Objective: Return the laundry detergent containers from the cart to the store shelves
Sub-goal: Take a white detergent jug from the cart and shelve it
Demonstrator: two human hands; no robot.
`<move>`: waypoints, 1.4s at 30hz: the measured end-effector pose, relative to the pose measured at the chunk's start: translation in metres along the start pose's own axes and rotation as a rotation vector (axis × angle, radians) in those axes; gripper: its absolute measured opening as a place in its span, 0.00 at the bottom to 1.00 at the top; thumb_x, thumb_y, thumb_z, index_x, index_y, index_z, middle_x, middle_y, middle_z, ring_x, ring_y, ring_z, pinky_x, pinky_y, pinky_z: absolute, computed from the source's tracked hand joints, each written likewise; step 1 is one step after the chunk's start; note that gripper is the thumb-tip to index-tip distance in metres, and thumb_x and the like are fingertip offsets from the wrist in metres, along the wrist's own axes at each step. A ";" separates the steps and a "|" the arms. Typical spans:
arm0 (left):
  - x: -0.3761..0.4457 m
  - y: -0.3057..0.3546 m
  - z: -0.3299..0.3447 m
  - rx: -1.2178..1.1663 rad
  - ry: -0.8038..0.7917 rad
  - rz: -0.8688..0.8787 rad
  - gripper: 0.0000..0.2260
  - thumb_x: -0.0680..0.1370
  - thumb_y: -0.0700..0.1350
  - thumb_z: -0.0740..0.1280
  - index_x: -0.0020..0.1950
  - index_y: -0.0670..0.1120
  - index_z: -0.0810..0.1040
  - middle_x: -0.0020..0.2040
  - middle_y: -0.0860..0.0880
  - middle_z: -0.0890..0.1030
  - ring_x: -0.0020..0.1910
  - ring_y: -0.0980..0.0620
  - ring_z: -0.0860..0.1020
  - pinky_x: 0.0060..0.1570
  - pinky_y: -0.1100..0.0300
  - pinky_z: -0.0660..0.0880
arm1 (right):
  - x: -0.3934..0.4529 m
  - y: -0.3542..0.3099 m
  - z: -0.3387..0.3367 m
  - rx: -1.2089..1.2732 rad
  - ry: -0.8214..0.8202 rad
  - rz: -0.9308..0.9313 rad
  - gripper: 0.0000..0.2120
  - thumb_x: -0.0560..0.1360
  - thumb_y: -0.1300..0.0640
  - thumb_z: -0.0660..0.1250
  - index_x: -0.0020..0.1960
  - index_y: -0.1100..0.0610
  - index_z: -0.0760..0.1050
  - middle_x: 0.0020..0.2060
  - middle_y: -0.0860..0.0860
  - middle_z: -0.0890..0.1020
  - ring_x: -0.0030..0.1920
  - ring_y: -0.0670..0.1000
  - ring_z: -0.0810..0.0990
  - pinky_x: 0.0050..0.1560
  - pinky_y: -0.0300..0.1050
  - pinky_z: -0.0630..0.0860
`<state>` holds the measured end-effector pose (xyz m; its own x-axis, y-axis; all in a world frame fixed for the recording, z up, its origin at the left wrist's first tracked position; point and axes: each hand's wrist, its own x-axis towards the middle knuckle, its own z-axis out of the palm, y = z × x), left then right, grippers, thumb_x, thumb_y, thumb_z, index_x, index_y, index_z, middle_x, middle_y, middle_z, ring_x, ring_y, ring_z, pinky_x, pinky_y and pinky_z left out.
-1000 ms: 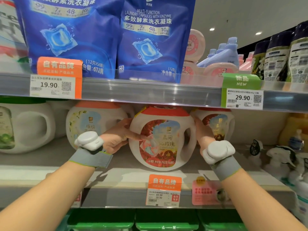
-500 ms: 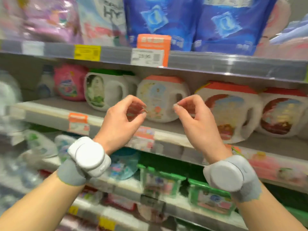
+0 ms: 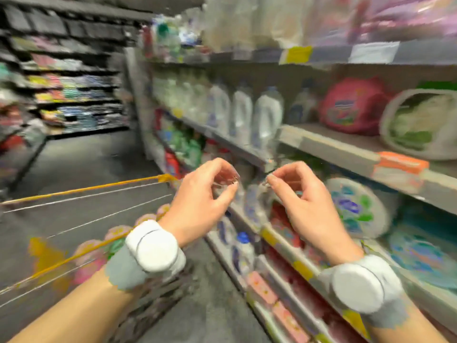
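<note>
While blur smears shelves (image 3: 329,147), left hand (image 3: 197,206), right hand (image 3: 306,206) hold nothing.

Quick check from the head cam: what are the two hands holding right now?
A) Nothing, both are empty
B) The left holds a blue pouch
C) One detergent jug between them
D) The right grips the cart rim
A: the left hand and right hand hang in front of the shelves with fingers loosely curled round nothing, above the cart.
</note>
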<state>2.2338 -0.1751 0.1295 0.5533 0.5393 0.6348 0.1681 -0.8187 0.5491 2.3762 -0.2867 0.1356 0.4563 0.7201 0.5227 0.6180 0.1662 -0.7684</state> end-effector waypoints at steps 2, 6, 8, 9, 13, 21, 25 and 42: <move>-0.010 -0.037 -0.031 0.041 0.031 -0.051 0.06 0.74 0.44 0.67 0.48 0.44 0.79 0.43 0.51 0.81 0.42 0.58 0.78 0.48 0.62 0.75 | 0.011 -0.004 0.046 0.064 -0.054 0.008 0.03 0.77 0.58 0.67 0.45 0.54 0.74 0.37 0.44 0.79 0.37 0.40 0.75 0.42 0.31 0.70; -0.026 -0.111 -0.092 0.096 0.123 -0.209 0.03 0.75 0.41 0.69 0.47 0.46 0.79 0.42 0.52 0.81 0.40 0.61 0.77 0.46 0.66 0.74 | 0.038 -0.006 0.145 0.126 -0.187 0.021 0.08 0.77 0.58 0.67 0.41 0.49 0.72 0.35 0.44 0.78 0.35 0.40 0.73 0.41 0.35 0.70; -0.029 -0.147 -0.113 0.122 0.161 -0.303 0.03 0.75 0.38 0.70 0.47 0.45 0.79 0.42 0.50 0.81 0.40 0.59 0.77 0.46 0.64 0.74 | 0.051 -0.001 0.185 0.166 -0.235 0.039 0.08 0.77 0.58 0.67 0.41 0.49 0.72 0.35 0.45 0.77 0.35 0.42 0.73 0.40 0.36 0.70; -0.032 -0.174 -0.127 0.142 0.179 -0.360 0.03 0.75 0.38 0.70 0.48 0.44 0.79 0.42 0.50 0.81 0.41 0.58 0.77 0.45 0.64 0.74 | 0.062 0.006 0.216 0.180 -0.284 0.051 0.07 0.77 0.58 0.67 0.42 0.50 0.72 0.35 0.45 0.77 0.35 0.42 0.73 0.39 0.35 0.69; -0.028 -0.257 -0.150 0.192 0.196 -0.506 0.04 0.75 0.38 0.70 0.48 0.43 0.78 0.43 0.50 0.81 0.39 0.58 0.76 0.48 0.61 0.74 | 0.098 0.030 0.297 0.209 -0.385 0.121 0.09 0.77 0.59 0.66 0.40 0.50 0.72 0.32 0.45 0.76 0.30 0.37 0.72 0.35 0.30 0.68; 0.005 -0.434 -0.163 0.250 0.137 -0.827 0.03 0.76 0.38 0.69 0.46 0.46 0.77 0.43 0.50 0.81 0.45 0.48 0.80 0.50 0.59 0.73 | 0.188 0.106 0.456 0.149 -0.593 0.281 0.07 0.76 0.60 0.66 0.41 0.51 0.72 0.39 0.53 0.81 0.44 0.55 0.81 0.49 0.49 0.76; 0.005 -0.509 -0.163 0.253 0.121 -0.988 0.03 0.75 0.39 0.70 0.46 0.45 0.78 0.42 0.48 0.81 0.43 0.47 0.79 0.50 0.55 0.75 | 0.212 0.151 0.524 0.103 -0.642 0.388 0.07 0.74 0.58 0.66 0.39 0.51 0.71 0.38 0.55 0.81 0.44 0.59 0.83 0.53 0.63 0.76; -0.020 -0.750 -0.073 0.023 -0.275 -1.308 0.13 0.75 0.44 0.71 0.58 0.43 0.76 0.53 0.46 0.81 0.54 0.47 0.80 0.53 0.58 0.74 | 0.242 0.317 0.704 -0.293 -0.865 0.643 0.05 0.76 0.60 0.65 0.51 0.60 0.76 0.44 0.54 0.79 0.46 0.53 0.75 0.38 0.40 0.59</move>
<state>2.0366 0.4426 -0.2555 0.1208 0.8698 -0.4784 0.7096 0.2613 0.6543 2.2317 0.4151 -0.2412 0.2163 0.8603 -0.4617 0.6060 -0.4891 -0.6273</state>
